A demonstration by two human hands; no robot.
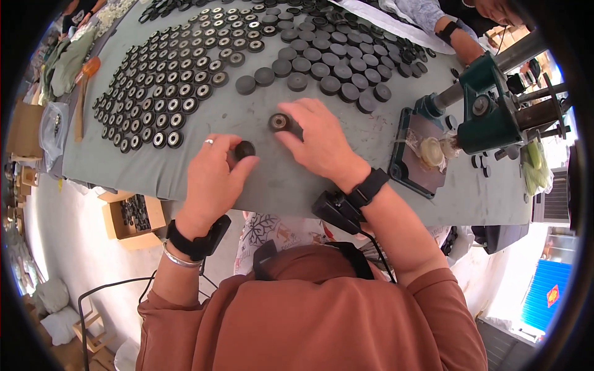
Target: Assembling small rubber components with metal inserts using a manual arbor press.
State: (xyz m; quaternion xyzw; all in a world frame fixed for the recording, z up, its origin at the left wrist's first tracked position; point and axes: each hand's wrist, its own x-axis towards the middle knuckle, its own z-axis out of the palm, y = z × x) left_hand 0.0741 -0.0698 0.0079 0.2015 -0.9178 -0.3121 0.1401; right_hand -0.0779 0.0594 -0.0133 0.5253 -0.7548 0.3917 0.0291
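Note:
My left hand (213,173), with a ring and a wrist strap, pinches a small dark round cap-like piece (245,149) between thumb and fingers, close to the near edge of the table. To its right and slightly farther off, my right hand (325,139) grips a black wheel (279,122) with a metal bearing in its middle, thumb and fingers on its rim. Beyond my left hand lie rows of similar black wheels with bearings (176,105), faces up. Plain black discs (331,65) are crowded together beyond my right hand.
At right stands a green press machine (482,102), a tray (427,154) with a translucent bundle beside it. An orange-headed mallet (91,66) lies on the grey tabletop (142,170) at left. Below sits a cardboard box (114,219) of black parts. A co-worker's arm (464,44) reaches in top right.

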